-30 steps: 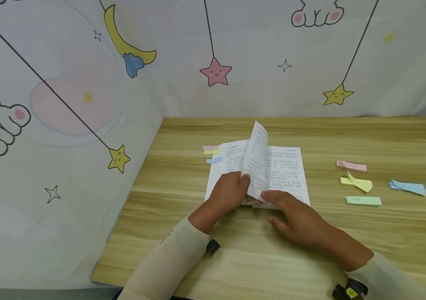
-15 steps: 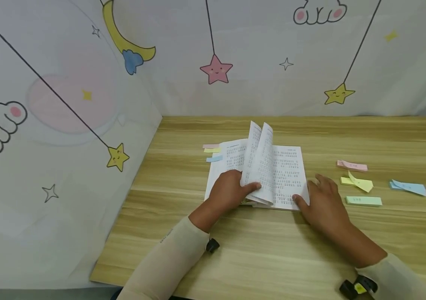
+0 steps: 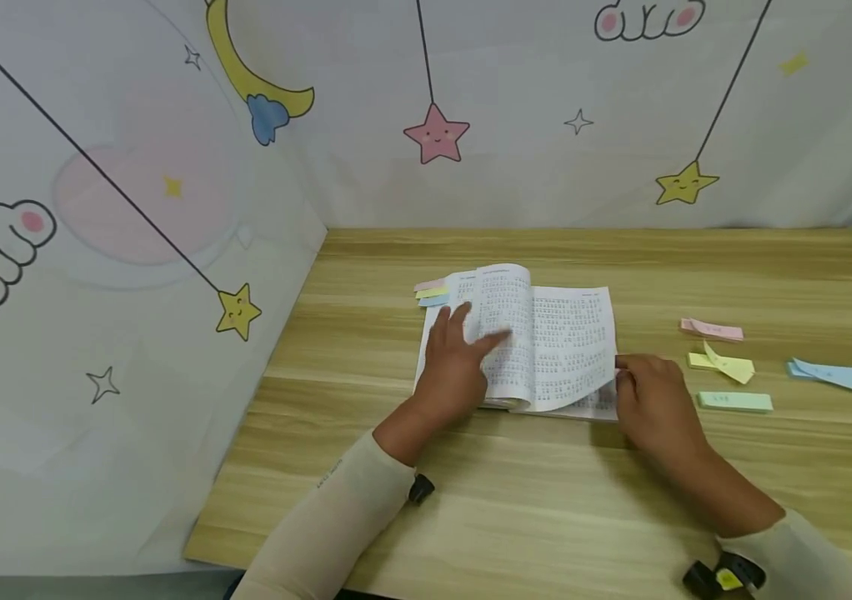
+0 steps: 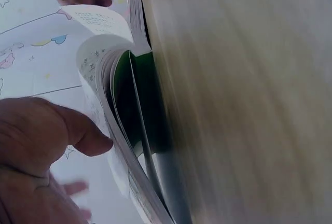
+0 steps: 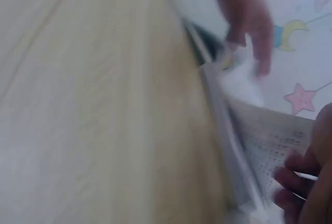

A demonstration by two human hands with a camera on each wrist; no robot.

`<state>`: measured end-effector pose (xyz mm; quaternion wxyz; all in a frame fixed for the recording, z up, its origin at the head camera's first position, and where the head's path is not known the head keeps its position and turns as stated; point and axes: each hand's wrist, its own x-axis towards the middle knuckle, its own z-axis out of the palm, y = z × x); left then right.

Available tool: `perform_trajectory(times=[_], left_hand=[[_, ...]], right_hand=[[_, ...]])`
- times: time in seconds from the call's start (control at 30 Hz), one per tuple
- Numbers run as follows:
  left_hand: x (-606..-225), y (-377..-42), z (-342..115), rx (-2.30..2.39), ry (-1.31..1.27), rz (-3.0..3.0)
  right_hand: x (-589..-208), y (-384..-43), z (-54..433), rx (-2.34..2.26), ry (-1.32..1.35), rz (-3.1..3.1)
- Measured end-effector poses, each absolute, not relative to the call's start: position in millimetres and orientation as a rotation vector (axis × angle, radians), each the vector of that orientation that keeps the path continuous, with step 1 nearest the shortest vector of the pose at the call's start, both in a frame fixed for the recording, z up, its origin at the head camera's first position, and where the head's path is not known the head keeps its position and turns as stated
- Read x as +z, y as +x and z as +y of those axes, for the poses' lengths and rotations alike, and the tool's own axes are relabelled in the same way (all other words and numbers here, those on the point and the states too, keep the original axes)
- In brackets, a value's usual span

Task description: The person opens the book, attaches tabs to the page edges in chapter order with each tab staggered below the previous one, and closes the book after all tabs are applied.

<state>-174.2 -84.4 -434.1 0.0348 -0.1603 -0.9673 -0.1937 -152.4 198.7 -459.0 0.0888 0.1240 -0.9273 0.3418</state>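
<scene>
An open book (image 3: 568, 333) with printed rows of characters lies on the wooden table. My left hand (image 3: 452, 367) is over its left-hand pages, fingers spread and thumb extended; in the left wrist view the thumb (image 4: 93, 140) is beside the curved pages. My right hand (image 3: 654, 400) pinches the outer edge of a right-hand page (image 3: 572, 375), whose lower corner is lifted off the sheet beneath. The right wrist view is blurred, with curled fingers (image 5: 293, 182) at that page. Pink, yellow and blue index tabs (image 3: 432, 292) stick out at the book's left edge.
Right of the book lie pads of sticky tabs: pink (image 3: 711, 330), yellow (image 3: 722, 364), green (image 3: 735, 402) and blue (image 3: 825, 375). A cloth backdrop (image 3: 508, 183) with cartoon stars stands behind and left of the table (image 3: 531, 500).
The upright pages have fallen to the left side. My left hand has loosened from them and spread its fingers. My right hand moved right to the page edge and lifted that page.
</scene>
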Motion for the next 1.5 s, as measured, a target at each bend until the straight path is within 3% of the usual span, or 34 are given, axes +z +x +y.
perform_trajectory(times=[0.2,0.4,0.63,0.77,0.87,1.03,1.1,1.17,1.27,1.4,1.5], left_hand=[[-431.5,-172.1,-80.8,-0.475,-0.828,-2.917],[-429.5,-172.3,-77.6,-0.806,-0.701,-2.988],[-431.3,-173.1,-75.5,-0.540,-0.896,-2.970],[-430.2,-173.2,-75.1,-0.624,-0.810,-2.989],[-427.9,-173.7,-76.5,-0.761,-0.655,-2.999],[-423.2,-173.1,-78.3,-0.922,-0.368,-3.007],[-423.3,-173.1,-78.5,-0.855,-0.297,-3.001],[-425.1,-173.3,-78.6,-0.730,-0.245,-2.992],[-429.4,-173.9,-81.2,-0.510,-0.262,-2.990],[-432.1,-174.9,-85.1,-0.299,-0.569,-2.963],[-431.6,-174.7,-85.6,-0.298,-0.778,-2.907]], right_hand=[[-437.6,-151.0,195.6,1.475,0.120,-2.937],[-444.1,-153.4,181.3,1.290,0.230,-2.886],[-446.1,-160.2,160.8,1.249,0.262,-2.856],[-444.6,-160.4,157.0,1.268,0.291,-2.884],[-449.8,-159.6,157.3,1.213,0.543,-2.844],[-460.8,-154.7,155.9,1.103,1.217,-2.708],[-462.2,-152.0,155.2,1.119,1.335,-2.676],[-462.5,-150.2,155.9,1.118,1.277,-2.663],[-460.7,-151.7,160.5,1.056,0.898,-2.684],[-461.7,-159.6,177.2,0.822,0.417,-2.834],[-465.1,-162.4,186.9,0.673,0.343,-2.932]])
